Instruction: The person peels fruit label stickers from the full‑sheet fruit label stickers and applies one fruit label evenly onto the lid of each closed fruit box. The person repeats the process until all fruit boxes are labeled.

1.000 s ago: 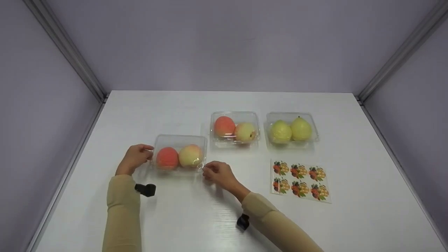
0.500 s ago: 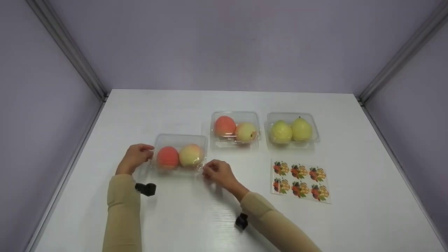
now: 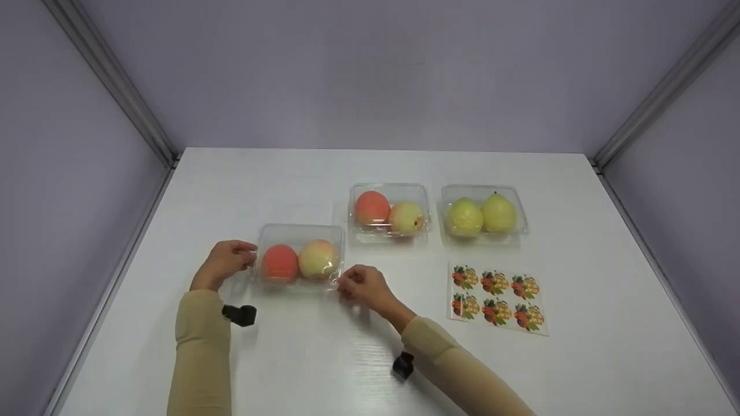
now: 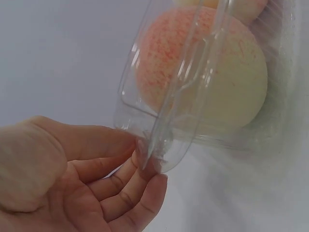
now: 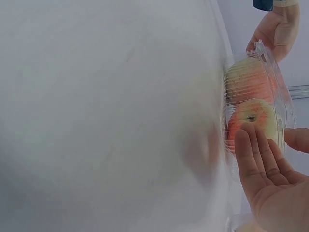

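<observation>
A clear plastic clamshell box holding a red peach and a yellow-pink peach sits on the left half of the table, lid down. My left hand pinches the rim at its left side; thumb and fingertips meet on the flange in the left wrist view. At the front right corner is my right hand, gripping the rim between thumb and fingers. In the right wrist view, the right fingers extend in front of a peach, partly hiding the box edge.
Behind and to the right stands another clear box with two peaches. Beside it, a third box contains two yellow-green pears. A sheet of fruit stickers lies on the white table, right of my right hand.
The left box has shifted very slightly to the right and toward me, with both hands on it. The other boxes and the sticker sheet stay put.
</observation>
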{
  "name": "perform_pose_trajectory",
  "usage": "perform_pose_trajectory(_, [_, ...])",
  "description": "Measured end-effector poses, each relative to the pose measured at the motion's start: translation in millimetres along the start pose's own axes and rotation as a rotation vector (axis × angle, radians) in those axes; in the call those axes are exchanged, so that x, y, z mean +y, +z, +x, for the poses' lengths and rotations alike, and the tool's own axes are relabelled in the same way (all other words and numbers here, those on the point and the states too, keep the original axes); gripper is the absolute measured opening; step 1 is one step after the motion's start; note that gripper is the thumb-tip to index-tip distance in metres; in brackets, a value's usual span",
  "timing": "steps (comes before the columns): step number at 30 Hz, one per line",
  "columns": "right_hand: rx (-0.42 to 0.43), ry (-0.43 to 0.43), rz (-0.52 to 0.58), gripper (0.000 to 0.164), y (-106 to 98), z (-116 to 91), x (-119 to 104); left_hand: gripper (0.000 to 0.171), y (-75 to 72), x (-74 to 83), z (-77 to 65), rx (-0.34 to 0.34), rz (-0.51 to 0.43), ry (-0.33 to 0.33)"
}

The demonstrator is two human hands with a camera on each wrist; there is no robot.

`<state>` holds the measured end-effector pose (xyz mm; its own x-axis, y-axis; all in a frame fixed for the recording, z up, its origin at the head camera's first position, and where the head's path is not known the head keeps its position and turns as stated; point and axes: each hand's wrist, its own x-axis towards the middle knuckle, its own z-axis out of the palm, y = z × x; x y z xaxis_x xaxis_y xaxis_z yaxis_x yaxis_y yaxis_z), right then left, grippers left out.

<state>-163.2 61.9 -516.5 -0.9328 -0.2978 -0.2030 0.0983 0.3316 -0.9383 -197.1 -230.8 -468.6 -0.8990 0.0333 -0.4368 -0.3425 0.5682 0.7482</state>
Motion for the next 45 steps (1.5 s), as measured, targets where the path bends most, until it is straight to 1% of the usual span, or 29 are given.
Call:
perform_pose_trajectory(5, [-0.024, 0.058, 0.072, 0.017, -3, -2, -1, 0.042, -0.3, -1.1, 0.7, -0.024, 0.015, 0.008])
perform_pose_trajectory(13, [-0.054, 0.102, 0.161, 0.016, -11, -5, -4, 0.04, 1.2, -2.6, 0.6, -0.057, 0.016, -0.005])
perform_pose_trajectory(16, [-0.062, 0.123, 0.184, 0.016, -15, -4, -2, 0.041, 2.5, -3.2, 0.5, -0.071, 0.024, 0.007])
perform_pose_trajectory(27, [-0.107, 0.15, 0.204, 0.015, -28, -8, 0, 0.038, 8.2, -1.2, -2.5, -0.117, 0.025, 0.036])
perform_pose_trajectory(30, [-0.117, 0.159, 0.203, 0.015, -32, -10, 1, 0.037, 10.6, -1.1, -3.4, -0.127, 0.017, 0.033])
perform_pose_trajectory(38, [-0.093, 0.138, 0.172, 0.027, -39, -12, 2, 0.038, 15.1, 0.9, -6.5, -0.146, 0.004, 0.041])
perform_pose_trajectory(42, [-0.097, 0.149, 0.202, 0.029, -42, -12, 3, 0.038, 15.6, 1.6, -7.5, -0.152, 0.0, 0.05])
perform_pose_trajectory(45, [-0.097, 0.158, 0.22, 0.027, -44, -12, 2, 0.037, 15.7, 0.9, -6.4, -0.153, -0.001, 0.06])
